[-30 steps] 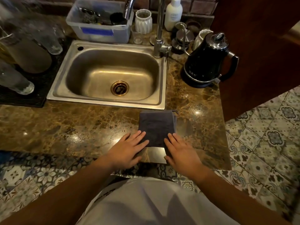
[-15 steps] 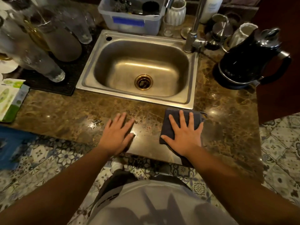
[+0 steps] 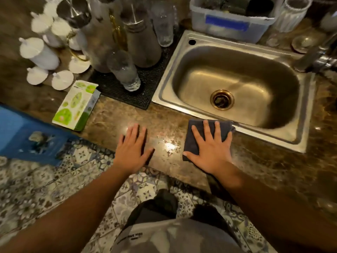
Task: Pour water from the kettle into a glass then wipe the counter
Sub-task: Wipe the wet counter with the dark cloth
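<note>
A dark grey cloth [image 3: 196, 137] lies flat on the brown marble counter [image 3: 116, 115], just in front of the sink's near rim. My right hand [image 3: 211, 148] presses flat on the cloth with fingers spread. My left hand [image 3: 132, 148] rests palm down on the bare counter to the left, holding nothing. Between the hands the counter shines wet. Several upturned glasses [image 3: 124, 70] stand on a black mat [image 3: 149, 83] to the left of the sink. The kettle is out of view.
A steel sink [image 3: 182, 57] fills the right. Behind it sits a plastic tub [image 3: 229, 24] and a white ribbed cup [image 3: 291, 13]. A green and white box [image 3: 76, 105] lies left, with white lidded jars [image 3: 38, 52] behind. The tap base [image 3: 317, 57] is at the right edge.
My right hand has slid the cloth leftwards along the counter in front of the sink. My left hand came off the cloth onto the bare counter. The view swung left, losing the kettle.
</note>
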